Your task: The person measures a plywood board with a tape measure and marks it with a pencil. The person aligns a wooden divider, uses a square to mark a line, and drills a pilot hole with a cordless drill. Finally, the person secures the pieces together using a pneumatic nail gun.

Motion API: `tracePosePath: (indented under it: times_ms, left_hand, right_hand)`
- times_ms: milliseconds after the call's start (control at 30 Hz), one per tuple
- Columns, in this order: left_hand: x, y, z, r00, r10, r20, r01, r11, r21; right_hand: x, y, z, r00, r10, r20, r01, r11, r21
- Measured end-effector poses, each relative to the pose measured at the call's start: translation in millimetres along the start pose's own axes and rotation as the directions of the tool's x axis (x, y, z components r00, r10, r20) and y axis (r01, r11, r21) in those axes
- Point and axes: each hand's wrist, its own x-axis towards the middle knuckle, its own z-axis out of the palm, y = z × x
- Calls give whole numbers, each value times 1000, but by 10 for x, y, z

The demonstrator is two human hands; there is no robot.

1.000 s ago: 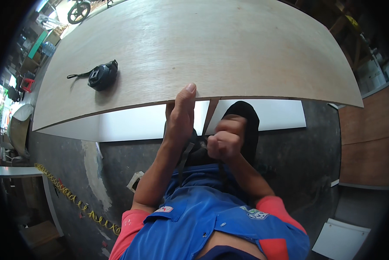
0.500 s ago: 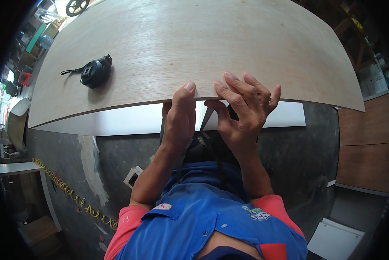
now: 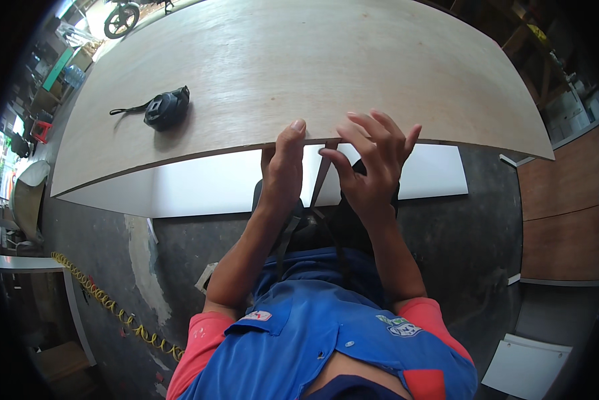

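Observation:
A large pale plywood board (image 3: pixel 246 80) lies in front of me with its near edge by my hands. My left hand (image 3: pixel 283 170) is closed on that edge, thumb on top and the other fingers hidden below. Right of it, my right hand (image 3: pixel 374 163) is open, its fingers slightly blurred and spread over the edge, its thumb apart below. A narrow dark brown strip (image 3: pixel 322 175) hangs down between the hands; whether either hand touches it I cannot tell. On the board's left part rests a black tape measure (image 3: pixel 167 110) with a wrist strap.
Under the board shows a white panel (image 3: pixel 206 190). A yellow coiled hose (image 3: pixel 119 308) runs over the dark floor (image 3: pixel 446 247) at left. Brown wooden panels (image 3: pixel 559 207) stand at right, with white boards (image 3: pixel 526 367) lower down. A motorcycle wheel (image 3: pixel 121 21) is beyond the board.
My right fingers have lifted slightly, and its thumb has moved down from the board's edge. The left hand keeps its hold. The whole view has shifted a little.

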Motion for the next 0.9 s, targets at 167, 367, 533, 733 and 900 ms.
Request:
tracePosePath:
  times_ms: [167, 367, 533, 733, 900]
  left_hand:
    - [23, -36, -48, 997, 57, -44, -59, 997, -40]
    - [-9, 5, -90, 988, -93, -121, 99, 994, 51]
    - [-8, -44, 11, 993, -11, -117, 9, 1000, -19]
    - [-13, 0, 3, 998, 51, -20, -49, 995, 88]
    - [-25, 3, 24, 999, 24, -39, -22, 999, 49]
  right_hand:
    - [-166, -368, 180, 808, -340, -481, 448, 885, 128]
    - [-385, 37, 998, 925, -256, -282, 238, 966, -98]
    - [73, -46, 541, 877, -263, -401, 285, 958, -4]
    - [-166, 131, 215, 994, -3, -110, -6, 997, -83]
    - [-104, 69, 126, 998, 17, -68, -24, 994, -105]
